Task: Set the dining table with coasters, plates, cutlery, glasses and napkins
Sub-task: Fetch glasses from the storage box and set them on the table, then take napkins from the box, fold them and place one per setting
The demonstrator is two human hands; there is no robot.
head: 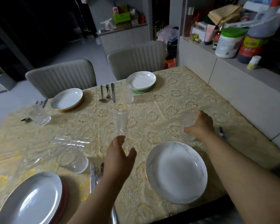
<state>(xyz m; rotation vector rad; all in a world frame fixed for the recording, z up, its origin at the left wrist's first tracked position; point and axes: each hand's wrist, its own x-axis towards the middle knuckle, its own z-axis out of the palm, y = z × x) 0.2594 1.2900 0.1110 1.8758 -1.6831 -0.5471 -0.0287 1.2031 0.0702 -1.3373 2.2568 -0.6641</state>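
Clear ribbed glass [188, 126] stood just beyond the marbled plate [176, 172] at the near right setting, and my right hand [200, 125] curled around it, holding it upright on the embossed yellow tablecloth [168, 97]. My left hand [120, 152] hung with fingers loosely spread, holding nothing, near a tall smooth tumbler [121, 122]. I judged the glass wanted lowering flat, then a gentle release, since thin glass slides on glossy cloth.

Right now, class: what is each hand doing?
Left hand: open, fingers spread, holding nothing, just short of the tall glass.
Right hand: gripping a short glass.
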